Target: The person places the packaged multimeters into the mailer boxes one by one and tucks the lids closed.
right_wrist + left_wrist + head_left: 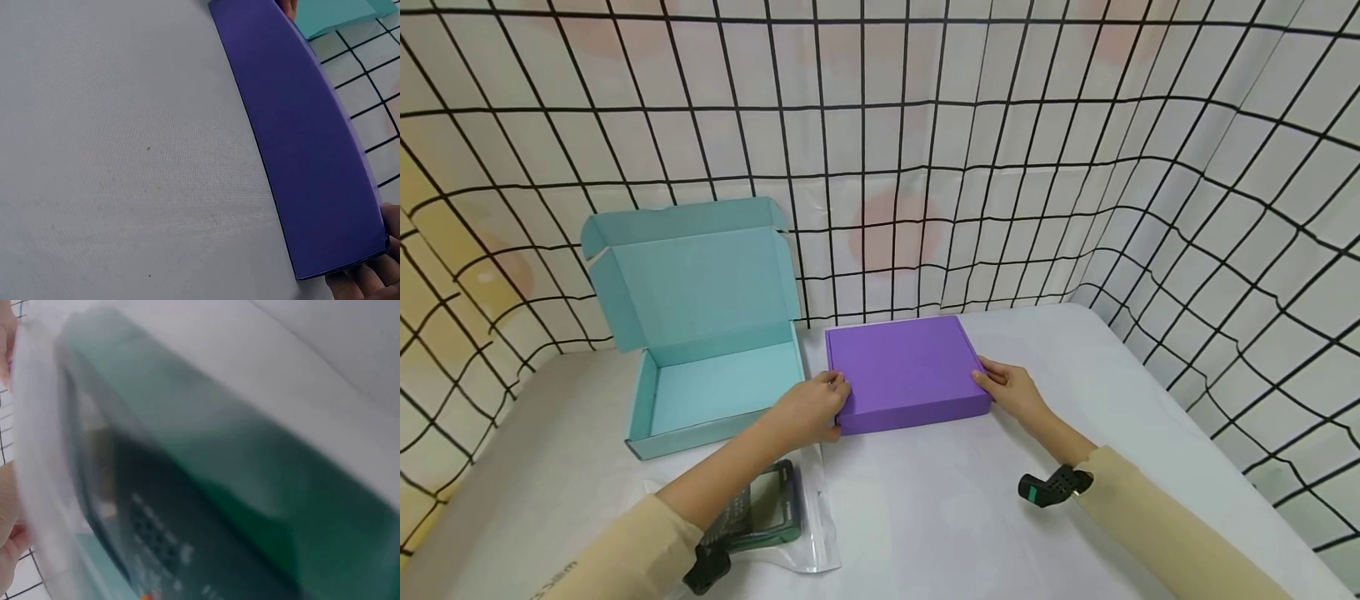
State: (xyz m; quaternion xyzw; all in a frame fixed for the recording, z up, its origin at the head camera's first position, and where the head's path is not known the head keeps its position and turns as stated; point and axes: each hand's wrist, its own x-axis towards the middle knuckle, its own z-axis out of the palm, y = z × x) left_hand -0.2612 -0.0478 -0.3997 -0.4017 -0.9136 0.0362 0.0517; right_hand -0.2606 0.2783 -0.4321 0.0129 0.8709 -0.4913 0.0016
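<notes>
A closed purple cardboard box [910, 367] lies flat on the white tabletop, its front side [300, 137] facing me in the right wrist view. My left hand [808, 408] grips its left end near the front corner. At the opposite end, my right hand [1017, 392] holds the right edge, thumb on top and fingers against the side. Beneath my left forearm lies a clear plastic bag [820, 533] containing a dark green device [775, 508] with a screen and keys. Close up, that device [237, 506] fills much of the left wrist view, blurred.
Left of the purple box stands a teal box [722, 387] with its lid raised, leaning near the black grid [862, 175] at the back. More grid runs along both sides. White cloth [925, 517] covers the table.
</notes>
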